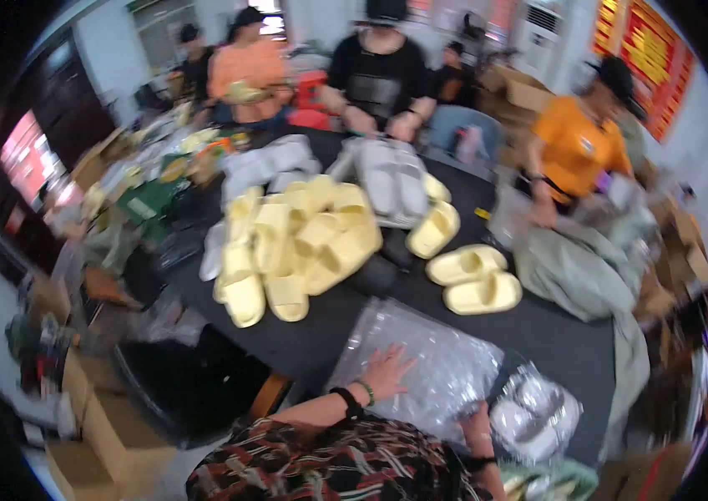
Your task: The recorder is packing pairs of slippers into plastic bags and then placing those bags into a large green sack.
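A stack of clear plastic bags (446,359) lies flat on the dark table in front of me. My left hand (386,373) rests on it, palm down, with the fingers spread. At the stack's lower right edge, my right hand (477,426) is closed on the plastic, though its fingertips are partly blurred. Just right of that hand sits a pair of white slippers (533,417) wrapped in a clear bag. Beyond the bags lies a pair of pale yellow slippers (483,284). A larger heap of yellow slippers (312,234) stands at the table's middle left.
Grey slippers (391,179) lie at the far side, near a person in black (379,75). A person in orange (579,138) handles a grey-green sack (575,267) at the right. A black chair (191,384) and cardboard boxes (116,426) stand at the left.
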The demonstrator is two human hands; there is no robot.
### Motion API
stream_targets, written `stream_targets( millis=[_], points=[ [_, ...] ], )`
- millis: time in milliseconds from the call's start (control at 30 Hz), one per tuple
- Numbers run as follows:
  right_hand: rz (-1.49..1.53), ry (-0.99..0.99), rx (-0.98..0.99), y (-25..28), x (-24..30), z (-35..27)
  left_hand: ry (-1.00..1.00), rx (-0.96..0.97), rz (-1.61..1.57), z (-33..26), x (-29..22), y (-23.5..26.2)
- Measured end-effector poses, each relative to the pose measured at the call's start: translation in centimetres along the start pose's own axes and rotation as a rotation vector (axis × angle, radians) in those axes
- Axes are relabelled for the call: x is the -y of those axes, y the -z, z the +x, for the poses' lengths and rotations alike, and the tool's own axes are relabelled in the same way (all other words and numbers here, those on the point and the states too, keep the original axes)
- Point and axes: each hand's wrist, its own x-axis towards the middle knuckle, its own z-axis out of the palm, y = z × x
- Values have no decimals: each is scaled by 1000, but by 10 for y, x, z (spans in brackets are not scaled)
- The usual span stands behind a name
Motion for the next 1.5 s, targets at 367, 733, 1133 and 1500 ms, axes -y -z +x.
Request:
stream_targets(
  millis=[367, 733, 1133, 1500],
  points=[
    [-221, 437, -437, 52, 27, -15, -71, 449, 88, 10, -38, -25],
    [-577, -333, -691, 151, -18, -39, -11, 478, 132, 9, -45, -28],
    [-532, 107, -1024, 183, -97, -34, 20, 544, 153, 13, -56, -9],
    [-327, 217, -956, 206, 56, -80, 27, 503, 114, 4, -45, -19]
  ],
)
